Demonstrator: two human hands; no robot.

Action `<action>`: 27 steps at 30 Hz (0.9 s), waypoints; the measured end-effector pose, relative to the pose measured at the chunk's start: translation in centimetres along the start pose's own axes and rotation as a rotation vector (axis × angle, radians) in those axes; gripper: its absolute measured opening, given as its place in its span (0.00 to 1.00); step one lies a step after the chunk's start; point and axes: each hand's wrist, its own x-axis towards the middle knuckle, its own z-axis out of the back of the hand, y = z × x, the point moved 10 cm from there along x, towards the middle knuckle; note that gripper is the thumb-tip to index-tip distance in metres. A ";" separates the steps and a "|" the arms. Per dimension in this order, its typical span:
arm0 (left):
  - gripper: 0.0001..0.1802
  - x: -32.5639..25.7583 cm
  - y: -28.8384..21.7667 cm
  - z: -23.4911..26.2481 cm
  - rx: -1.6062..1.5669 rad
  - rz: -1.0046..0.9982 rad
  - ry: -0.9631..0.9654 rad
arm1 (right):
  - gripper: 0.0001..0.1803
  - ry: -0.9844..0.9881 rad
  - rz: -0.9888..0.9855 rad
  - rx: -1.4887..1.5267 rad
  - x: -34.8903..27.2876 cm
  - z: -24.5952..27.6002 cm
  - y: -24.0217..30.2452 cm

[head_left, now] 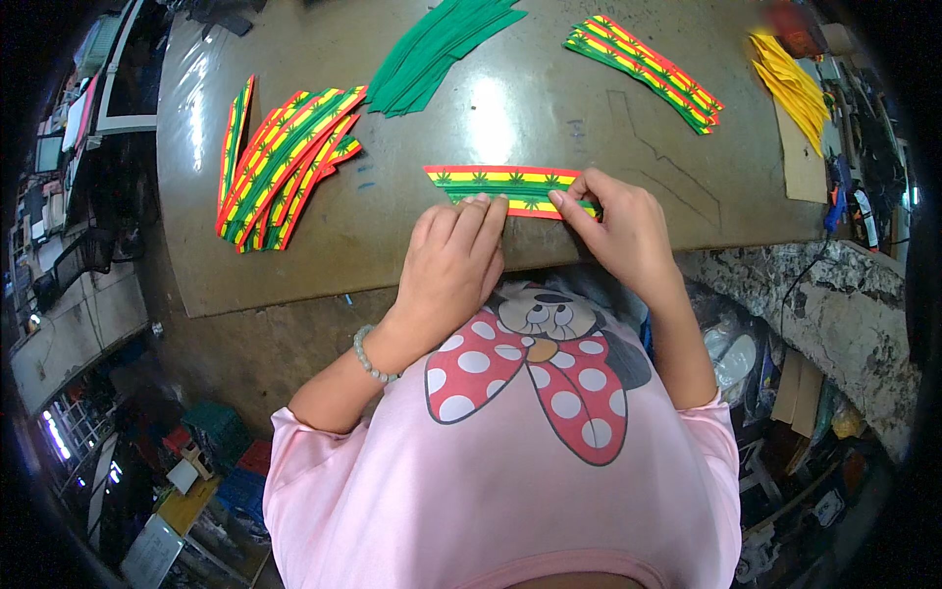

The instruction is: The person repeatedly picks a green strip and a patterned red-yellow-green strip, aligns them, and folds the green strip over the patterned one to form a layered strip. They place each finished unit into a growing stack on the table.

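Note:
A printed fabric strip (500, 179), banded red, yellow and green with dark leaf shapes, lies on the table just in front of me. It has a lengthwise fold or overlapped layer with a dark green line. My left hand (456, 240) rests on its near edge, fingers stretched out flat and fingertips pressing it down; a beaded bracelet circles that wrist. At the strip's right end, my right hand (620, 221) pinches the edge between thumb and fingers. The tucked fingers of the right hand are partly hidden.
To the left lies a fanned pile of similar strips (285, 172). Plain green strips (437, 54) lie at the back, with a smaller printed stack (643, 74) to their right. Yellow pieces (793, 93) sit on cardboard (803, 162) at the far right. The table (324, 280) ends near my body.

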 end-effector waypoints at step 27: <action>0.24 2.0 -2.9 -1.1 -0.044 -0.083 -0.059 | 0.18 -0.065 -0.084 0.120 -1.9 1.5 -2.1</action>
